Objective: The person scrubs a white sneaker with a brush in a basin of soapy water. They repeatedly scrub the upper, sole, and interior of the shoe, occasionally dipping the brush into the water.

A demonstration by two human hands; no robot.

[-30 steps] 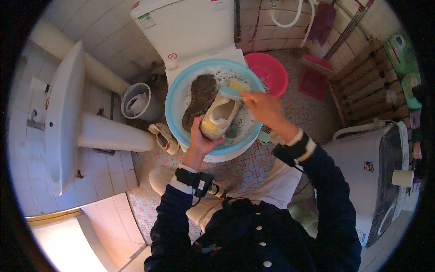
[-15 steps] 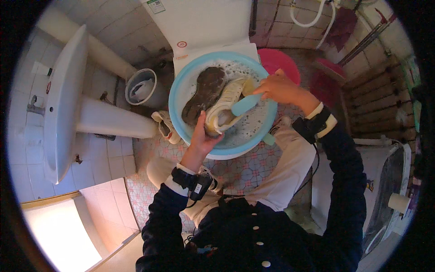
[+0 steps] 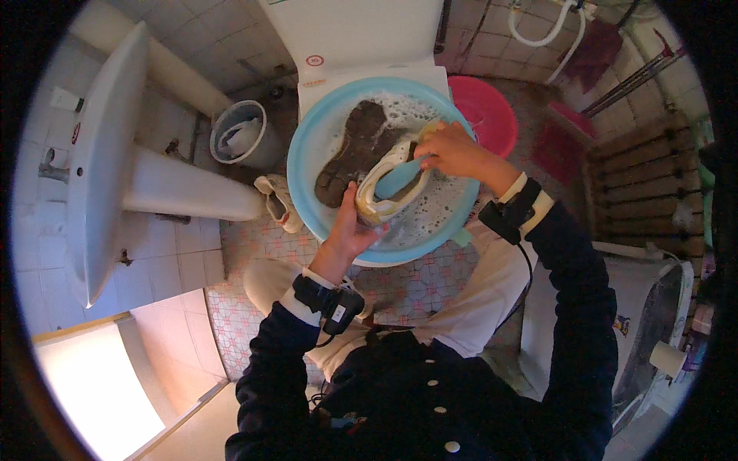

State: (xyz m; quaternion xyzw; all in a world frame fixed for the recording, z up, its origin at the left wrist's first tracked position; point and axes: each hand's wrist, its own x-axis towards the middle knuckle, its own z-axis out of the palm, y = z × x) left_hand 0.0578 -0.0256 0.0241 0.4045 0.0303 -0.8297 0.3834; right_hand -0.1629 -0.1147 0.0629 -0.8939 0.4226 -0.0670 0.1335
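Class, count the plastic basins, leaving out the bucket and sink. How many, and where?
2: the light blue basin beneath the left hand and right hand, and the pink basin beyond it to the right, partly hidden. Others may be out of sight.

Greyish tiled walls [image 3: 204,58] left and far, joints darkened; floor [image 3: 415,296] of pink-and-grey patterned tiles; white pedestal sink [image 3: 108,173] along left wall; white toilet [image 3: 369,38] far centre; dark slatted rack [image 3: 646,184] right; pale boxy appliance [image 3: 569,323] near right; bright light patch [image 3: 100,384] near left
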